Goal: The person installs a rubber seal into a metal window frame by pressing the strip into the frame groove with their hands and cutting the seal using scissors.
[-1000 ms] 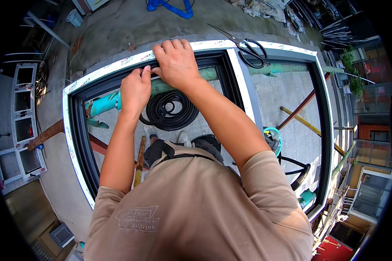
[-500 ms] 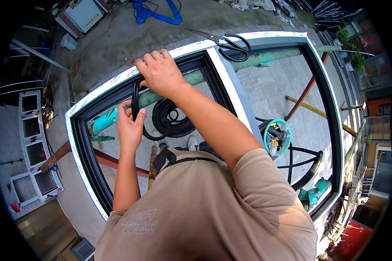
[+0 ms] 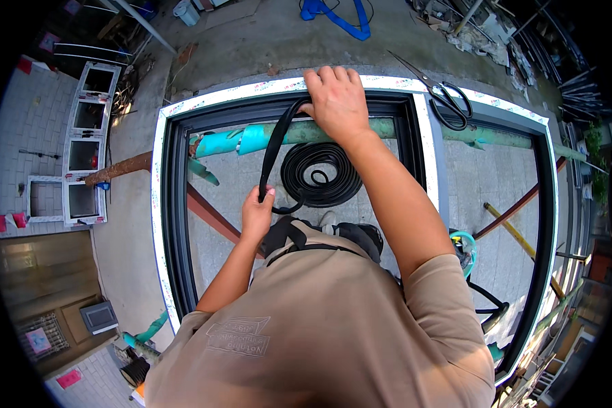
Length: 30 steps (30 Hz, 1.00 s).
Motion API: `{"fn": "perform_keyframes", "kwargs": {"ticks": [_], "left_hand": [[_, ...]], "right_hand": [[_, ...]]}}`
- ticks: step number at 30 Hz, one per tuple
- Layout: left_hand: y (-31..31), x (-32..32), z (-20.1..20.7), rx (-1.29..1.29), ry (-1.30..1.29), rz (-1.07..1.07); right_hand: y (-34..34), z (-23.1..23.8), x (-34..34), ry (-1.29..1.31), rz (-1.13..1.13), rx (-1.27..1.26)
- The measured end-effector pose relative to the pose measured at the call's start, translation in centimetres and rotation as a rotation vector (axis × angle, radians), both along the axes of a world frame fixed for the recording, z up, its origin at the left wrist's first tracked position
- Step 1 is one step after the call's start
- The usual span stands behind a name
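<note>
1. Bucket (image 3: 473, 253) at right, teal, holds dark and yellow items (image 3: 463, 249).
2. Left hand (image 3: 257, 215) grasps black strip (image 3: 273, 156), running to far frame rail (image 3: 387, 83).
3. Right hand (image 3: 337, 102) clasps that rail, thumb against strip.

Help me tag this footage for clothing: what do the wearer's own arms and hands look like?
The left hand and right hand are both ungloved, with no watch or bracelet visible. The forearms are uncovered. Above them are the short, loose, plain tan-brown sleeves of a matching shirt, which has a pale outlined print on its front.
</note>
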<state>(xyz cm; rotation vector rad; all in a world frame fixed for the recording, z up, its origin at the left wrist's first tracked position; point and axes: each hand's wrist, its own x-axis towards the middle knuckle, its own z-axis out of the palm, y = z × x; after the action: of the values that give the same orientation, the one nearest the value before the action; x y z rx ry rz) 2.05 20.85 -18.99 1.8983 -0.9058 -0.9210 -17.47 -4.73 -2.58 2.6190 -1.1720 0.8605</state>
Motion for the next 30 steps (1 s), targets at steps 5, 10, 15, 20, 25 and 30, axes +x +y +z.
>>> {"fn": "perform_keyframes", "kwargs": {"ticks": [5, 10, 15, 20, 25, 30], "left_hand": [[-0.8, 0.1, 1.8, 0.038, -0.329, -0.046], [-1.5, 1.6, 0.8, -0.01, -0.235, -0.09], [-1.9, 3.2, 0.4, 0.04, 0.138, -0.213], [-2.4, 5.1, -0.2, 0.066, 0.548, -0.568], [-1.0, 5.6, 0.6, -0.326, 1.044, -0.581], [-3.0, 6.4, 5.0, -0.573, 1.339, -0.437]], "right_hand": [[-0.2, -0.2, 0.4, 0.026, -0.012, -0.001], [0.0, -0.1, 0.6, 0.032, -0.021, -0.023], [0.1, 0.1, 0.7, 0.051, -0.036, -0.007], [0.2, 0.1, 0.7, 0.073, -0.041, 0.023], [0.0, 0.0, 0.6, 0.071, -0.01, -0.036], [0.1, 0.0, 0.4, 0.038, -0.042, -0.037]]}}
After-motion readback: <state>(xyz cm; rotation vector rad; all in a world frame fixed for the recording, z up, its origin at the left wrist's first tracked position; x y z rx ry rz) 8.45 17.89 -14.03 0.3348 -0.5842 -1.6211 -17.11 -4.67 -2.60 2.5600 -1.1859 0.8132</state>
